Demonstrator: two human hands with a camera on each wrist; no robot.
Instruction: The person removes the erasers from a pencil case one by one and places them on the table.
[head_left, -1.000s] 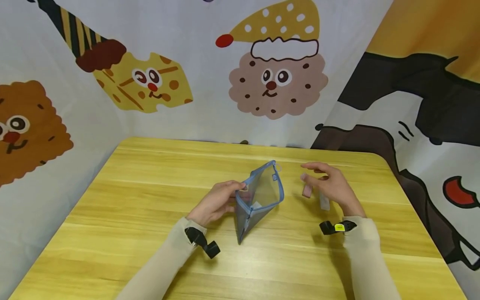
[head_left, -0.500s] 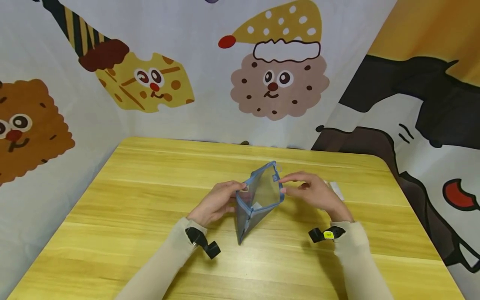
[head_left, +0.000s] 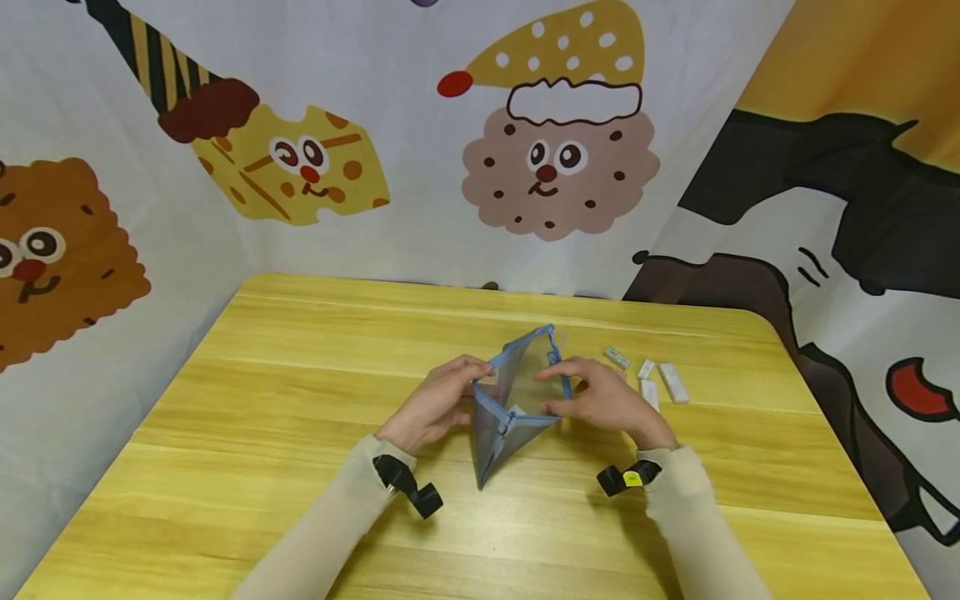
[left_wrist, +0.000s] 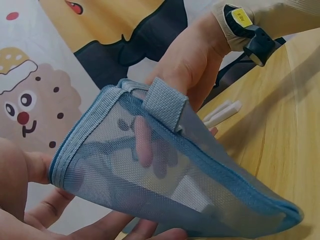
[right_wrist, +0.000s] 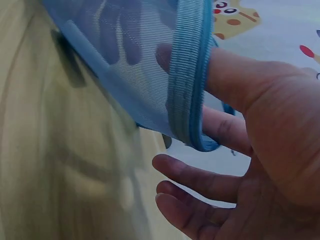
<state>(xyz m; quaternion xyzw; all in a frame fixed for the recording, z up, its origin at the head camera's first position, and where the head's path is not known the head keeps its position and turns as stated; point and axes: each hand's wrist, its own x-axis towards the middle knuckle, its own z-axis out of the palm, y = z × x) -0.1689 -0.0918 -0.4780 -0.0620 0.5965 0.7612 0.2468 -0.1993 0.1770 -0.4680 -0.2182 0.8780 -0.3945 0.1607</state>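
A blue mesh zip pouch stands tilted on the table with its mouth open upward. My left hand grips its left rim, the thumb on top and the other fingers spread beneath the mesh in the left wrist view. Reaching in over the right rim, my right hand has its thumb and index finger extended within the mouth. No object shows between those fingers. Its other fingers stay outside, below the zip edge, in the right wrist view. Through the mesh a whitish piece shows inside the pouch.
Right of the pouch lie several small pieces: a grey-green one, a short white one and a longer white bar. Another white bar is partly behind the right hand. A patterned curtain rises behind the wooden table.
My right hand has moved left from above the small pieces into the pouch's mouth. The small pieces are now uncovered. My left hand keeps its hold on the rim.
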